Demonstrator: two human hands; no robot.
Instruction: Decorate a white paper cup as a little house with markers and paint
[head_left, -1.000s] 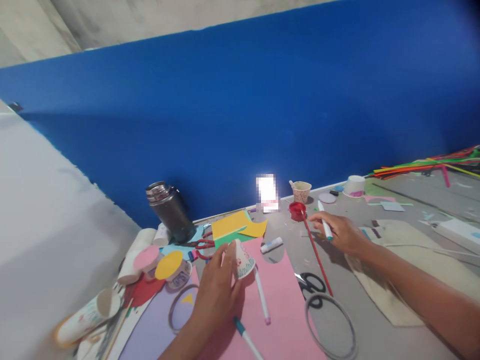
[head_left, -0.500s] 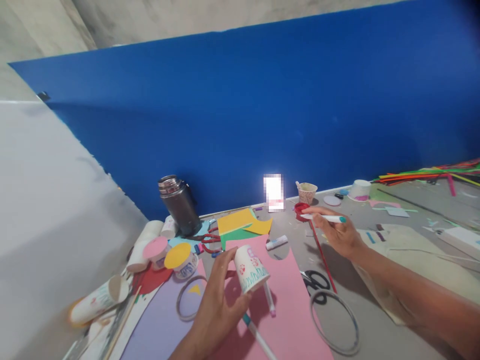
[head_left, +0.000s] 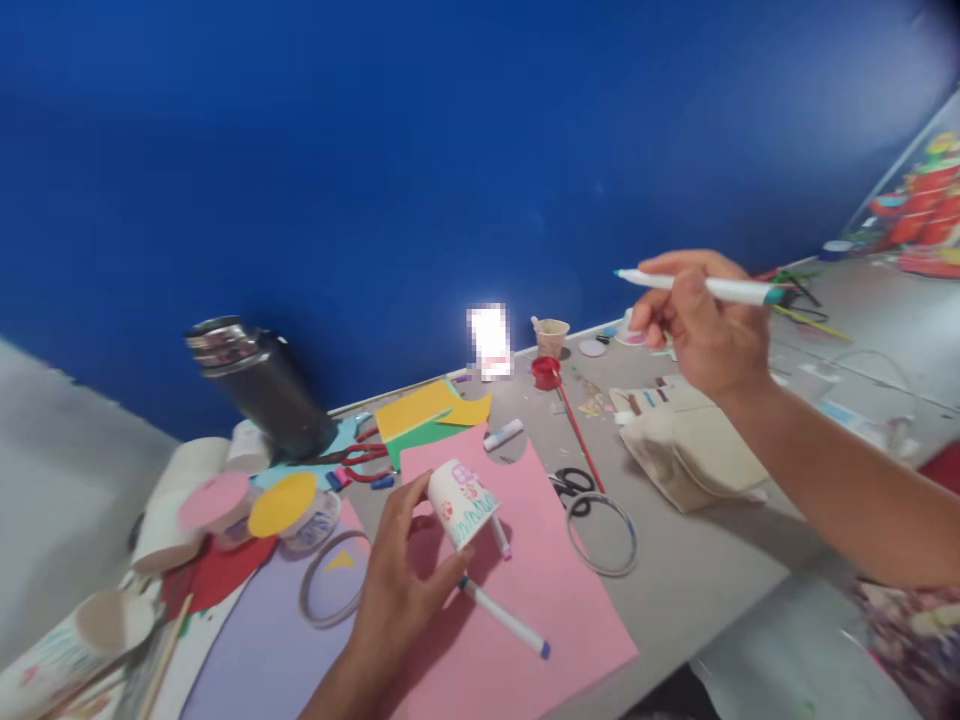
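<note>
My left hand (head_left: pixel 397 570) is closed round a white paper cup (head_left: pixel 459 512), tilted, with red and purple drawings and green zigzag strokes on its side. Under it lies a pink paper sheet (head_left: pixel 570 640). A white marker with a dark blue end (head_left: pixel 510 620) rests on that sheet beside my fingers; a pink-ended marker (head_left: pixel 501 540) is partly hidden behind the cup. Raised over the right side of the table, my right hand (head_left: pixel 720 335) grips a white felt-tip marker (head_left: pixel 739 290), its green tip bare and pointing left.
A dark steel flask (head_left: pixel 274 390) stands at the back left, near cups with pink (head_left: pixel 217 502) and yellow (head_left: pixel 283 505) tops. Black scissors (head_left: pixel 571 485) and a grey tape ring (head_left: pixel 600 535) lie right of the pink sheet. A cream cloth bag (head_left: pixel 690 440) sits under my right forearm.
My right hand has risen and moved right with the marker, away from the red tape roll. The view has turned right and down. My left hand still holds the cup.
</note>
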